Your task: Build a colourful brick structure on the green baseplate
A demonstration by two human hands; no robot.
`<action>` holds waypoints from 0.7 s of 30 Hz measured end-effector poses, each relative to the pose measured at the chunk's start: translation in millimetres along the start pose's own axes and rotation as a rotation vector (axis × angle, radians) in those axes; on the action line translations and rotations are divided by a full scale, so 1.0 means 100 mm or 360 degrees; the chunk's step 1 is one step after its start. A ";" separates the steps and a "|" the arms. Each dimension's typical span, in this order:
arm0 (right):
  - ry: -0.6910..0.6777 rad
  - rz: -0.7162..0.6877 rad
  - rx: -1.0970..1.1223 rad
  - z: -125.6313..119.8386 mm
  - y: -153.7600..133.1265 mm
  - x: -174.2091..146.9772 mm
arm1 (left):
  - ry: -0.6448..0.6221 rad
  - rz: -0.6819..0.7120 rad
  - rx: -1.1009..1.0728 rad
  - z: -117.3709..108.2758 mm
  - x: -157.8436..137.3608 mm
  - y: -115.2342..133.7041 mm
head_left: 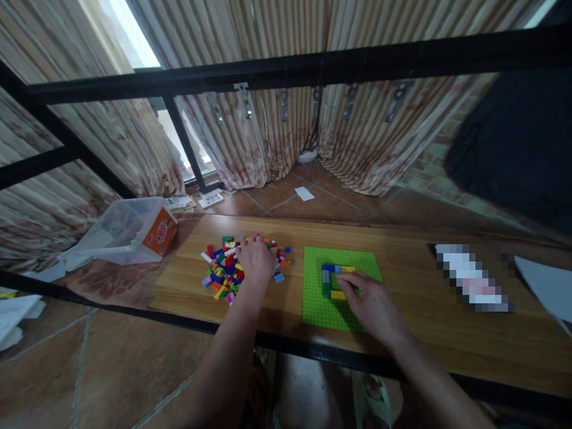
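Note:
My left hand (pixel 258 260) lies palm down over a pile of loose toy building bricks (pixel 226 268) in many colours. Its fingers are somewhat apart and reach into the pile, which hides the fingertips. To the right, a bright green studded baseplate (pixel 315 304) rests on the wooden tabletop. On it, blue, grey, green and yellow bricks (pixel 326 280) form a squarish outline. My right hand (pixel 369 298) is closed in a pinch over the right part of this outline and covers some of it. Whatever its fingertips hold is too small to make out.
A clear plastic box (pixel 129 229) with an orange label stands beyond the table's left end. On the right of the tabletop lies a blurred-out phone-shaped object (pixel 471 277), with white paper (pixel 547 286) near it. A black metal bar (pixel 286 71) crosses above the table.

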State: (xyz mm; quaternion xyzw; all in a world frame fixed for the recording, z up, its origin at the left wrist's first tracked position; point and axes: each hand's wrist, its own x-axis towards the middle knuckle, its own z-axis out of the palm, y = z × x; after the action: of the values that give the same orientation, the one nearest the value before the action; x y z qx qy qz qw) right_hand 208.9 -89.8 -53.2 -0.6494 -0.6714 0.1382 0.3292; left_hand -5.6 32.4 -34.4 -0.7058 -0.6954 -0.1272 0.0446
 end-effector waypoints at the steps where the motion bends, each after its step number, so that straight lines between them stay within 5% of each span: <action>1: 0.0000 0.0003 -0.0002 -0.01 0.00 0.01 | -0.0008 0.0003 0.0004 0.00 0.00 0.00; 7: 0.0087 0.0035 0.0046 -0.11 0.02 0.02 | -0.0005 -0.0005 -0.0108 -0.09 0.04 0.00; 12: 0.0285 0.0210 0.0141 -0.24 0.07 0.05 | 0.0110 0.0257 -0.0772 -0.20 -0.11 0.19; 16: 0.0259 0.0487 0.0487 -0.27 0.13 0.07 | -0.0150 0.0646 -0.1352 -0.14 -0.42 0.52; 21: -0.0053 0.0661 0.0978 -0.24 0.15 0.05 | -0.0405 0.0786 -0.1561 -0.02 -0.71 0.84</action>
State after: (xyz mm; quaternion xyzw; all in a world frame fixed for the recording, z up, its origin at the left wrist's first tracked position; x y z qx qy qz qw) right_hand 235.4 -89.0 -43.4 -0.6403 -0.4579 0.4078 0.4627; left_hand 77.4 -39.6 -40.5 -0.7956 -0.3689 -0.3351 -0.3445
